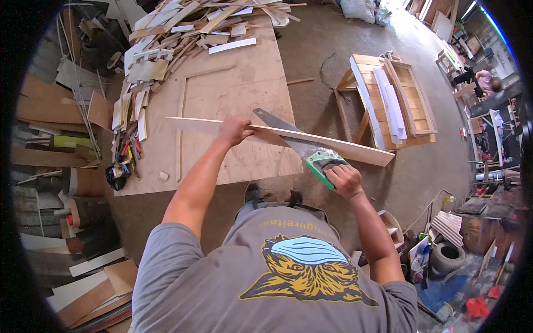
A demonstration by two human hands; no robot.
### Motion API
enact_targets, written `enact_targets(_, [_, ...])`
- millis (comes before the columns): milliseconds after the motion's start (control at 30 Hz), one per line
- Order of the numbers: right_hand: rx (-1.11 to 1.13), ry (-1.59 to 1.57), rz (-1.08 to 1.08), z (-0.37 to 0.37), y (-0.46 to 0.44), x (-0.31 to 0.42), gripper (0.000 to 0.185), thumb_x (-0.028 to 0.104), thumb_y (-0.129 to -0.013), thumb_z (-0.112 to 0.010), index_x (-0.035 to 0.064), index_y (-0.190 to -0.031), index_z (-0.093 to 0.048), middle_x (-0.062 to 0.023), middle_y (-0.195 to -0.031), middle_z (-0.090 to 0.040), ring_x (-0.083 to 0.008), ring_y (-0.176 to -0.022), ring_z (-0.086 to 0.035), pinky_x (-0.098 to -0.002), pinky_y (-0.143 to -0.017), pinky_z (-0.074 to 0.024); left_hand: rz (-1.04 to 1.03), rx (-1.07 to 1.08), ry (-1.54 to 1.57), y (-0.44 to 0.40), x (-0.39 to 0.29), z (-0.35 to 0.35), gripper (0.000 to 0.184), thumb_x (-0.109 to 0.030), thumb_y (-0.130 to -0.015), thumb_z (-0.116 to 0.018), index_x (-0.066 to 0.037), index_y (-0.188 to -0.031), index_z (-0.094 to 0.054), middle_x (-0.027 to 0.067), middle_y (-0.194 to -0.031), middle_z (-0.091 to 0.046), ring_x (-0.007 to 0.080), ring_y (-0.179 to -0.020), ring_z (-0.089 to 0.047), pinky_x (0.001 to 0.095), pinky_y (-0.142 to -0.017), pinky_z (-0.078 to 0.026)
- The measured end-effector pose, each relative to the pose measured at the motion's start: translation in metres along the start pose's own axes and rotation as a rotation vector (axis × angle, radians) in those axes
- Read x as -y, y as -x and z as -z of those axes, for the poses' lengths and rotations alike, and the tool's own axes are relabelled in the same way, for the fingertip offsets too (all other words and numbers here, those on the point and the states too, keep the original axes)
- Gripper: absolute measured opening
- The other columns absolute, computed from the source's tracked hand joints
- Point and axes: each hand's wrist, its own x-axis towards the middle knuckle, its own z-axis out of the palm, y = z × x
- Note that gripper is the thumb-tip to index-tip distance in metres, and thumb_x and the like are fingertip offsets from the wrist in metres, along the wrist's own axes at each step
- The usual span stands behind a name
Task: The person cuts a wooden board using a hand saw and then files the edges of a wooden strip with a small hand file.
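Note:
A long, pale wooden board [333, 145] lies slantwise over the near edge of a plywood table [250, 89], its right end sticking out past the edge. My left hand [236, 131] is closed around the board left of its middle. In my right hand [344, 180] is the green handle of a handsaw [304, 145]. The saw's blade crosses the board, with its tip showing on the far side. Whether the teeth have cut into the wood, I cannot tell.
Wood offcuts [183, 33] are heaped at the table's far left. Hand tools [132, 152] lie at its left corner. A slatted wooden bench [363, 83] stands on the right. Another person [487, 82] is far right. Boards [94, 288] and a tire [447, 256] lie nearby.

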Motion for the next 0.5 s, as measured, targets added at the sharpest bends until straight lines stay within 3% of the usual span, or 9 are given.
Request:
enact_targets(133, [0.025, -0.098, -0.119, -0.008, -0.027, 0.011, 0.017, 0.021, -0.086, -0.074, 0.0131, -0.076, -0.062, -0.0052, -0.072, -0.06, -0.0248, -0.068, -0.063, -0.0388, -0.061, -0.05, 0.068, 0.074, 0.076, 0.008, 0.022, 0.009, 0.04, -0.05, -0.083, -0.079, -0.013, -0.098, -0.074, 0.0145, -0.091, -0.073, 0.0355, -0.09, -0.07, 0.0468, -0.076, -0.054])
enact_targets(267, [0.097, -0.195, -0.203, -0.021, -0.045, 0.014, 0.011, 0.018, -0.075, -0.074, 0.0128, -0.081, -0.065, -0.0071, -0.077, -0.062, -0.0294, -0.075, -0.065, -0.0417, -0.066, -0.0523, 0.091, 0.113, 0.167, 0.021, 0.042, 0.01, 0.043, -0.053, -0.082, -0.08, -0.012, -0.096, -0.074, 0.015, -0.087, -0.073, 0.036, -0.085, -0.07, 0.0455, -0.073, -0.054])
enact_targets(333, [0.152, -0.228, -0.233, -0.028, -0.049, 0.016, 0.019, 0.02, -0.069, -0.073, 0.0142, -0.087, -0.068, -0.007, -0.081, -0.064, -0.0307, -0.08, -0.066, -0.043, -0.069, -0.0536, 0.103, 0.144, 0.173, 0.026, 0.054, 0.008, 0.045, -0.055, -0.083, -0.079, -0.013, -0.097, -0.075, 0.0143, -0.088, -0.073, 0.0359, -0.085, -0.07, 0.0454, -0.073, -0.054])
enact_targets(500, [0.185, -0.274, -0.228, -0.045, -0.054, 0.02, 0.021, 0.018, -0.069, -0.074, 0.0133, -0.089, -0.067, -0.0072, -0.083, -0.064, -0.0308, -0.08, -0.067, -0.0433, -0.068, -0.0537, 0.127, 0.214, 0.141, 0.03, 0.072, 0.008, 0.048, -0.06, -0.086, -0.074, -0.015, -0.1, -0.075, 0.0122, -0.093, -0.075, 0.0354, -0.09, -0.071, 0.0466, -0.076, -0.055])
